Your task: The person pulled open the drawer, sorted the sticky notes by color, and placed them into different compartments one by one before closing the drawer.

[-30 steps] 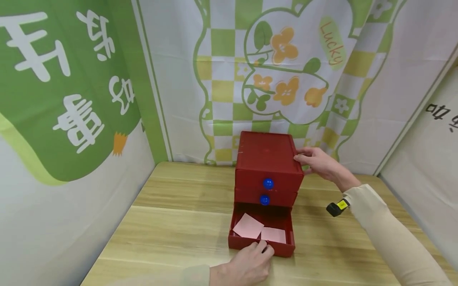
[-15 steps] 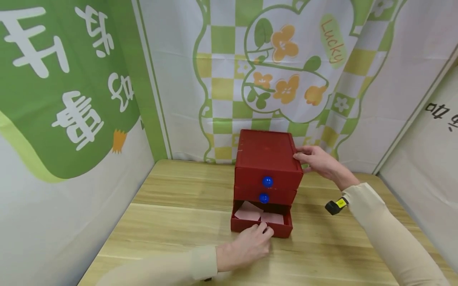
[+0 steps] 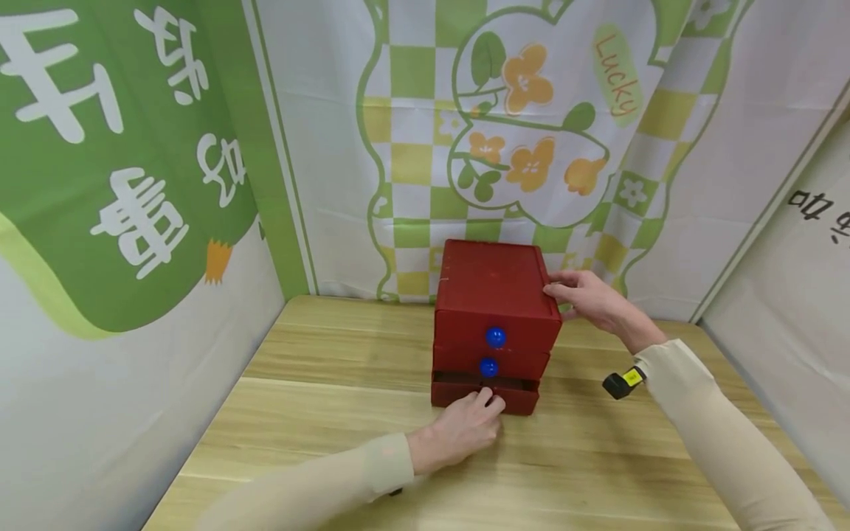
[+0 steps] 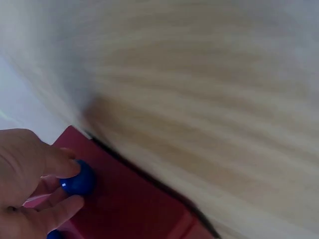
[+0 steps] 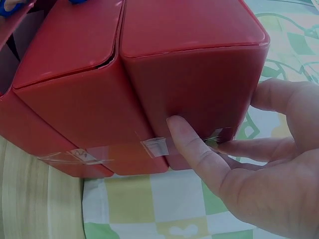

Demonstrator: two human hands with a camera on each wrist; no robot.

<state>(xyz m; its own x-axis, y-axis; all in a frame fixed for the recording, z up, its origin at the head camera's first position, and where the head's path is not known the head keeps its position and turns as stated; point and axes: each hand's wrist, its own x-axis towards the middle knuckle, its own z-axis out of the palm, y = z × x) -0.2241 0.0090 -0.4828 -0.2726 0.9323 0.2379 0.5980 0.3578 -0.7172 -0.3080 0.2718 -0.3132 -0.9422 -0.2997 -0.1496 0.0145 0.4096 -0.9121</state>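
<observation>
A red three-drawer box [image 3: 494,276] stands on the wooden table, its top two drawers closed and the bottom drawer [image 3: 521,400] pulled out a little. My left hand [image 3: 461,431] pinches the bottom drawer's blue knob [image 4: 79,178] between thumb and fingers, seen close in the left wrist view. At the box's right side, my right hand [image 3: 591,302] rests against the side and top edge with fairly straight fingers; one fingertip [image 5: 177,124] presses the red side wall in the right wrist view. Inside the drawer only a dark gap shows, and the pink paper notes are hidden.
Two more blue knobs, an upper one [image 3: 495,337] and a middle one [image 3: 488,367], stick out above my left hand. Behind the box hangs a patterned curtain [image 3: 412,177]. The wooden table [image 3: 319,413] spreads out on both sides. Clear tape [image 5: 157,147] runs across the box's side.
My left hand has pushed the bottom drawer inward, away from me, so it is nearly closed. Two pink notes in it have gone out of sight. The right hand stays against the box.
</observation>
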